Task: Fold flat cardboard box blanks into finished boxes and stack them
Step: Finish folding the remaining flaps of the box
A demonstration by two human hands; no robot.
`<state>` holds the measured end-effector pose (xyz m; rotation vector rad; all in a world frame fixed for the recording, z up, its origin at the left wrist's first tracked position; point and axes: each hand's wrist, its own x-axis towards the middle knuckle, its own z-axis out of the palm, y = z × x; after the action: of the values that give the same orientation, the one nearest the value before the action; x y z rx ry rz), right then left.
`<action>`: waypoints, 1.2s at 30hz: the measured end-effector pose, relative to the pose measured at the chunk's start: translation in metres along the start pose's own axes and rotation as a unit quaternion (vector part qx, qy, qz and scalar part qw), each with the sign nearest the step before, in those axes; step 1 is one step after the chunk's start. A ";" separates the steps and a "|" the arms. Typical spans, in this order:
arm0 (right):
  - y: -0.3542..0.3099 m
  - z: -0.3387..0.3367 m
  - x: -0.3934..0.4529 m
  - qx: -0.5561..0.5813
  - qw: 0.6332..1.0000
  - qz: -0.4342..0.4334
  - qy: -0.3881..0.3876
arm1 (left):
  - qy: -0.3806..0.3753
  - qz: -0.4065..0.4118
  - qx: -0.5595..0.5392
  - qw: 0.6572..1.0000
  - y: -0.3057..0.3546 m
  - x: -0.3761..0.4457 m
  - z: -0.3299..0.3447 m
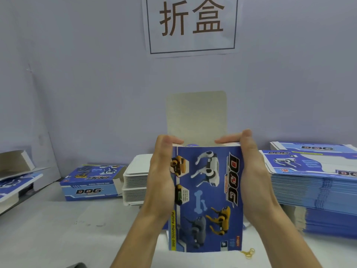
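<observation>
Both hands clamp the box I'm forming: my left hand (161, 176) grips its left side and my right hand (251, 171) its right, fingertips hooked over the open top edge. This glossy blue dog-print box (207, 198) stands upright on the white table (58, 229) right before me, its plain grey lid flap (196, 115) pointing straight up. I judge this the closing step; next I'd tuck in the side flaps and fold that lid down. A finished box (91, 182) lies at left, white card stacks (135, 182) behind, flat blue blanks (313, 188) piled right.
</observation>
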<state>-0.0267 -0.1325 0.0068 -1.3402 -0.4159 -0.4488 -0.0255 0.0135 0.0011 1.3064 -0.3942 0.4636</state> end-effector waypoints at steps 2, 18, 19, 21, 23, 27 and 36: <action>0.003 0.003 0.001 -0.026 1.000 0.008 0.015 | 0.030 -0.016 0.000 0.999 0.001 0.004 -0.005; 0.009 0.004 -0.005 0.096 0.994 0.032 0.039 | 0.054 0.027 -0.106 0.992 0.002 0.005 -0.011; 0.010 0.004 -0.005 0.085 0.995 0.028 0.046 | 0.056 0.025 -0.104 0.993 0.001 0.005 -0.012; 0.010 0.005 -0.003 0.062 0.997 0.020 0.038 | 0.038 0.045 -0.070 0.996 0.000 0.006 -0.014; 0.010 0.002 -0.002 0.051 0.998 0.025 0.010 | 0.007 0.070 -0.035 0.997 0.000 0.007 -0.015; 0.009 -0.005 -0.001 0.051 0.997 0.042 -0.035 | -0.092 0.053 -0.028 0.994 0.004 0.004 -0.019; 0.004 -0.007 0.000 0.126 0.984 0.059 -0.112 | -0.135 0.144 0.137 0.971 0.012 0.004 -0.022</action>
<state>-0.0243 -0.1383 0.0018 -1.1649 -0.5569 -0.1392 -0.0285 0.0374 0.0079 1.5957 -0.7754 0.6009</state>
